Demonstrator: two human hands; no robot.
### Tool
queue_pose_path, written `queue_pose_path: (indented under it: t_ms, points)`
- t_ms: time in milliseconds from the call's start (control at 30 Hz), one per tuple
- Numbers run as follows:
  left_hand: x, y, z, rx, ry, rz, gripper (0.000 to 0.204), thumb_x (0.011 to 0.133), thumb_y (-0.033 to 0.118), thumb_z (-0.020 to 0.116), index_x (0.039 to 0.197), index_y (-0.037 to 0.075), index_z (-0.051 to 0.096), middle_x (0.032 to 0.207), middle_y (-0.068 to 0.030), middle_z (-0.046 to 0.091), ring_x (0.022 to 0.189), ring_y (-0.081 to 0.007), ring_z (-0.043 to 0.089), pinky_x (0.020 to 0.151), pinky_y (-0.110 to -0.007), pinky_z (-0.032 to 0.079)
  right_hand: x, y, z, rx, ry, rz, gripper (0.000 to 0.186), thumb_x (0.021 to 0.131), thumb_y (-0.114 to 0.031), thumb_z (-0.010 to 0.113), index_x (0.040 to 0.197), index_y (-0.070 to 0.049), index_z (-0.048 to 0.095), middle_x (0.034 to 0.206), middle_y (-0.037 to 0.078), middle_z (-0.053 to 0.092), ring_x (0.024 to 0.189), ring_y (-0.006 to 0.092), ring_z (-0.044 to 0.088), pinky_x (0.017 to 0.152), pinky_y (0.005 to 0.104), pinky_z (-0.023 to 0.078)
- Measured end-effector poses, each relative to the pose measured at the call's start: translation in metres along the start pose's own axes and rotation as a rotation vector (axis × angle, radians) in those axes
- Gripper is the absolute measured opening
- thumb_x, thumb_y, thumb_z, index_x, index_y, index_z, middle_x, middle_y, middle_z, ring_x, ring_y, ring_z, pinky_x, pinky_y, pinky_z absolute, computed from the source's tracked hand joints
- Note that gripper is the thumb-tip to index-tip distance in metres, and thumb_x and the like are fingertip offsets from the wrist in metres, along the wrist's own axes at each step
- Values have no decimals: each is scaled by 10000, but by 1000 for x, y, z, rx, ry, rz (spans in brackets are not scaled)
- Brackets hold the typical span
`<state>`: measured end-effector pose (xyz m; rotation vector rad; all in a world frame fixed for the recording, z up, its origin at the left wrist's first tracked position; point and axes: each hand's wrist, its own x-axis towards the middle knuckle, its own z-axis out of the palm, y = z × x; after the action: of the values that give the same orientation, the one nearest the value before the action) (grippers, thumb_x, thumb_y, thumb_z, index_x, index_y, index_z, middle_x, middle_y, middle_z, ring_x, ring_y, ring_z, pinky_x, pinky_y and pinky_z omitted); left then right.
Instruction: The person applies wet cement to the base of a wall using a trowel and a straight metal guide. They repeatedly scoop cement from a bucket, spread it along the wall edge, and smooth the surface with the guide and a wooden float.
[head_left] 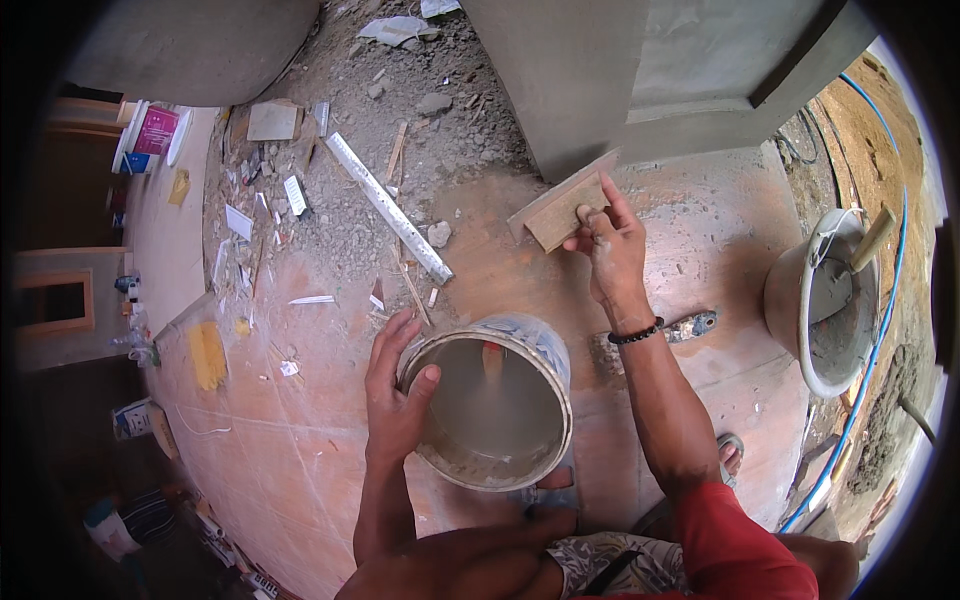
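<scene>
A round bucket [560,425] of cloudy grey liquid stands in front of me, with a handle with a red band [492,358] dipping into it. My left hand [398,385] is at its left rim, thumb over the inner side and fingers stretched out along the outside; whether it presses on the rim cannot be made out. Beyond the bucket, my right hand [612,240] grips a flat rectangular trowel [570,212] with a wood-coloured back and a thin plate edge. Under my right forearm lies a mortar-smeared tool [690,325] with a holed handle end, partly hidden.
A basin [815,300] with grey mortar and a wooden-handled tool stands at right, beside a blue hose [889,310]. A plastered pillar [560,90] rises ahead. Rubble [450,120], a perforated metal strip [385,205] and a yellow sponge-like block [207,356] lie toward the left.
</scene>
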<state>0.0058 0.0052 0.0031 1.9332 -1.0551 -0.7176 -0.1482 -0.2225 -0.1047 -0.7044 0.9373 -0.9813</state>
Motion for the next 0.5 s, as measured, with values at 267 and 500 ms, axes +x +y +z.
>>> queue_pose_path:
  t_ms: [267, 500]
  points:
    - [6, 8, 7, 10, 1, 43, 581, 859, 387, 648, 1248, -29, 532, 1353, -213, 459, 1288, -331, 414, 1068, -420, 314, 44, -36, -16, -5, 180, -244, 608, 871, -20, 571, 1432, 5, 336, 818, 43, 525, 602, 84, 530, 523, 230, 502]
    - [1, 7, 11, 30, 33, 38, 602, 862, 399, 627, 1266, -33, 516, 1376, -199, 440, 1291, -310, 411, 1057, -412, 329, 11, -30, -39, 16, 106, -104, 559, 861, 19, 543, 1402, -38, 418, 820, 19, 538, 600, 74, 536, 544, 230, 527]
